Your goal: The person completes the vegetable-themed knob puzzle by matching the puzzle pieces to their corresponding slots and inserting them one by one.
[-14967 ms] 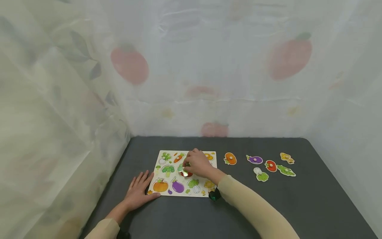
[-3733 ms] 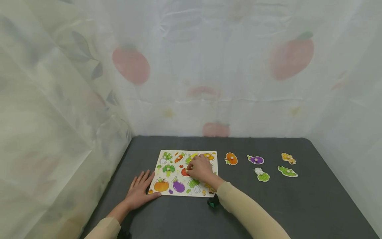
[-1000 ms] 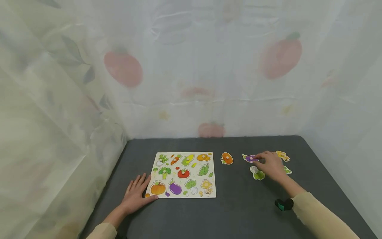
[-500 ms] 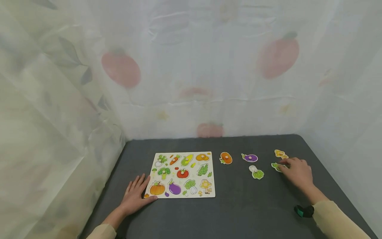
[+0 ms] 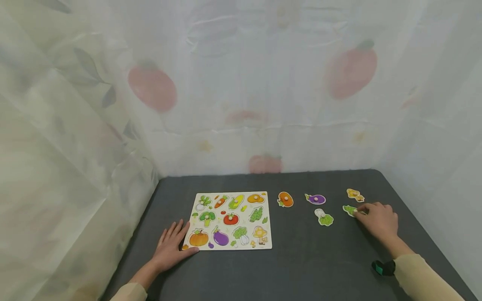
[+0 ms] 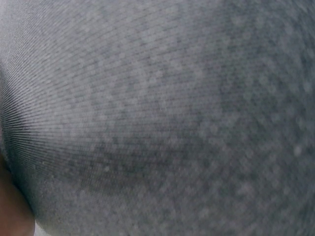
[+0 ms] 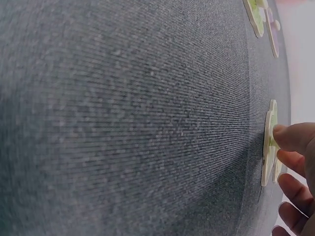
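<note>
My left hand (image 5: 169, 246) lies flat with fingers spread, its fingertips and thumb on the lower left corner of the white vegetable puzzle board (image 5: 246, 243). In the board sit a tomato piece (image 5: 231, 219), a broccoli piece and others with knobs. At the right of the table my right hand (image 5: 378, 221) pinches the knob of a green pea pod piece (image 5: 349, 210), partly covered by the fingers. The right wrist view shows the thumb (image 7: 295, 136) and index finger at that piece (image 7: 267, 147), which looks flat on the table. Only a bit of the left hand (image 6: 15, 209) shows in its wrist view.
Loose on the dark table (image 5: 301, 263) lie an orange pumpkin piece (image 5: 285, 199), a purple eggplant piece (image 5: 315, 199), a bok choy piece (image 5: 324, 218) and a yellow mushroom piece (image 5: 355, 194). Pale curtains (image 5: 263, 83) hang behind and at both sides.
The red tomato piece went from the right side into the board. My right hand then moved right, past the eggplant piece, to the pea pod piece. My left hand stayed at the board's corner.
</note>
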Motion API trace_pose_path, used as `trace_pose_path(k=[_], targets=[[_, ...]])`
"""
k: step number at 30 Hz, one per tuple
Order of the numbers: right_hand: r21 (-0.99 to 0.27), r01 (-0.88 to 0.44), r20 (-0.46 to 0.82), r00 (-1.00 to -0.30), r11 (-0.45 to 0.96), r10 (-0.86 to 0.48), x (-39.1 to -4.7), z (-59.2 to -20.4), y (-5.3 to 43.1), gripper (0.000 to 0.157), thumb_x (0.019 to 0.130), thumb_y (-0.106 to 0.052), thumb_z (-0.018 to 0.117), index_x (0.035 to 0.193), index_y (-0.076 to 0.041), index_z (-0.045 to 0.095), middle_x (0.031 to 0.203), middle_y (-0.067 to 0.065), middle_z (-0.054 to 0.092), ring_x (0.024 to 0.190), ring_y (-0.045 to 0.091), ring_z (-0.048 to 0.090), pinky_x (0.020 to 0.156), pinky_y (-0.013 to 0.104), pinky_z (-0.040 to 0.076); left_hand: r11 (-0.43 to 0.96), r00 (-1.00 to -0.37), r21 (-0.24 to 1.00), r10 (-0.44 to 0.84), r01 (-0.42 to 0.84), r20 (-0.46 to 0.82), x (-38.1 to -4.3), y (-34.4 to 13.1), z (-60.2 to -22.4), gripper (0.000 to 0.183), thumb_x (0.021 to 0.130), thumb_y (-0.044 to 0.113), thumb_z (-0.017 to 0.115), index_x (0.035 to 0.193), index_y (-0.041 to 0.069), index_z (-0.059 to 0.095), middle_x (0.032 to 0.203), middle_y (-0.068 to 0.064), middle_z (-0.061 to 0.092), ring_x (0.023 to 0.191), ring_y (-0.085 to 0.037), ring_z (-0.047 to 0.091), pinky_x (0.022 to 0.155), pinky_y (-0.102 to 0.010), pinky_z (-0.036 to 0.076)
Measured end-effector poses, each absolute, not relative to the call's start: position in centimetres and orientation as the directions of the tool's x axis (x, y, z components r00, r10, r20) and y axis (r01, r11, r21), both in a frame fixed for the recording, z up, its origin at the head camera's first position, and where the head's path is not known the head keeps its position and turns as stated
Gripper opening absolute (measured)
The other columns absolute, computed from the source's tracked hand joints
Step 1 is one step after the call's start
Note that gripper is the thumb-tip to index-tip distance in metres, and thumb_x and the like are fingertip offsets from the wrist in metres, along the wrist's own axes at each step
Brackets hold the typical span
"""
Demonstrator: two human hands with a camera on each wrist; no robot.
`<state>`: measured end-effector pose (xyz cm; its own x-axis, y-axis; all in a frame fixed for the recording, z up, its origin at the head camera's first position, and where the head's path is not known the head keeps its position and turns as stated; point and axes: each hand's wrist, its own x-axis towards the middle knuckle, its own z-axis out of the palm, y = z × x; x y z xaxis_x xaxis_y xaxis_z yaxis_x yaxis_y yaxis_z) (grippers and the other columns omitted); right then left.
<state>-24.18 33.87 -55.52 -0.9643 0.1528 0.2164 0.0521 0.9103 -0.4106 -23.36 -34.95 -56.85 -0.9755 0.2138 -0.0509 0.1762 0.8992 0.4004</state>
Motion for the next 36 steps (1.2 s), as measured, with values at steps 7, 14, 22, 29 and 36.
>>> trace_pose_path(k=[7,14,22,29,36], targets=[[-0.41,0.069,0.204,-0.965,0.91,0.165,-24.24,-55.37,33.75,0.031,0.091,-0.032,0.074,0.101,-0.002,0.078,0.1,0.024,0.065,0.091,0.046,0.05,0.07,0.059,0.038,0.896,-0.976,0.411,0.209,0.17,-0.053,-23.27,-34.76,-56.65,0.107,0.085,0.073,0.067,0.164,0.014,0.026,0.168,-0.02,0.018,0.154,-0.045,0.008,0.119,-0.066,-0.002],[-0.408,0.08,0.211,-0.961,0.91,0.179,-24.32,-55.34,33.54,0.028,0.091,-0.029,0.074,0.097,-0.002,0.078,0.097,0.022,0.064,0.09,0.045,0.049,0.07,0.058,0.038,0.893,-0.976,0.416,0.211,0.172,-0.049,-23.2,-34.7,-56.55,0.106,0.085,0.072,0.068,0.164,0.014,0.027,0.168,-0.02,0.019,0.154,-0.045,0.008,0.119,-0.065,-0.002],[-0.409,0.085,0.216,-0.958,0.908,0.187,-24.46,-55.34,33.34,0.024,0.091,-0.025,0.073,0.094,-0.002,0.078,0.096,0.022,0.063,0.09,0.045,0.048,0.071,0.059,0.037,0.892,-0.977,0.416,0.211,0.176,-0.04,-23.18,-34.66,-56.54,0.107,0.084,0.072,0.068,0.164,0.013,0.028,0.168,-0.02,0.02,0.154,-0.045,0.009,0.119,-0.066,-0.002],[-0.395,0.058,0.246,-0.955,0.917,0.166,-24.53,-55.33,33.16,0.023,0.091,-0.022,0.071,0.095,-0.001,0.078,0.101,0.025,0.063,0.094,0.049,0.048,0.073,0.062,0.038,0.886,-0.975,0.423,0.222,0.193,-0.02,-23.16,-34.74,-56.77,0.106,0.085,0.07,0.069,0.164,0.013,0.028,0.168,-0.02,0.02,0.154,-0.044,0.009,0.119,-0.065,-0.001],[-0.406,-0.014,0.282,-0.953,0.914,0.111,-24.64,-55.47,33.17,0.021,0.091,-0.02,0.072,0.1,-0.002,0.079,0.103,0.026,0.063,0.098,0.05,0.048,0.075,0.064,0.037,0.884,-0.975,0.426,0.221,0.191,-0.022,-23.15,-34.79,-56.84,0.106,0.085,0.07,0.069,0.164,0.012,0.028,0.168,-0.02,0.02,0.154,-0.044,0.009,0.12,-0.065,-0.001]])
